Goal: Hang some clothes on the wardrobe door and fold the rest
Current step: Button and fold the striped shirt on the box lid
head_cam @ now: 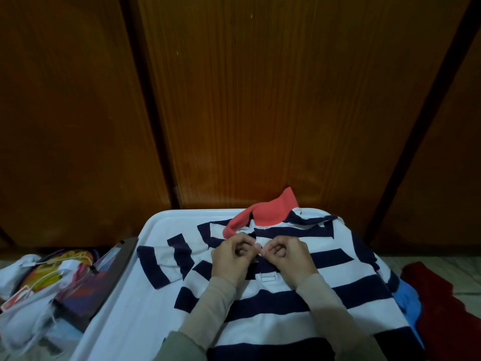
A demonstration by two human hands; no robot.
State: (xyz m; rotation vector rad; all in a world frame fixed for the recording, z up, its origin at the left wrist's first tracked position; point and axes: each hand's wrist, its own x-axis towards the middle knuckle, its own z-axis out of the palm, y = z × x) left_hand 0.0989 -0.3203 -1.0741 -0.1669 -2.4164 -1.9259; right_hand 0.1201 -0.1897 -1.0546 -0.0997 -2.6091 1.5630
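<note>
A navy-and-white striped polo shirt with a coral collar lies front-up on a white plastic table, which stands against the closed wooden wardrobe doors. The collar end of the shirt is nearest the wardrobe; one sleeve is spread across the table on the side away from the red cloth.

Both hands meet at the button placket just below the collar. The left hand has its fingers curled in, thumb and fingertips pinching one edge of the placket. The right hand is curled the same way and pinches the opposite edge; the two thumbs nearly touch. This looks like fastening or straightening the buttons before folding, though the button itself is too small to make out.

A blue garment hangs off the table edge beside the shirt's far side, with a red cloth on the floor beyond it. On the other side of the table sit a dark board and a heap of bags.

The risks, as I judge them: a tug at the placket could drag the shirt and bunch the sleeve, spoiling a flat fold. Any sideways shift of the shirt may also nudge the blue garment off onto the floor.
</note>
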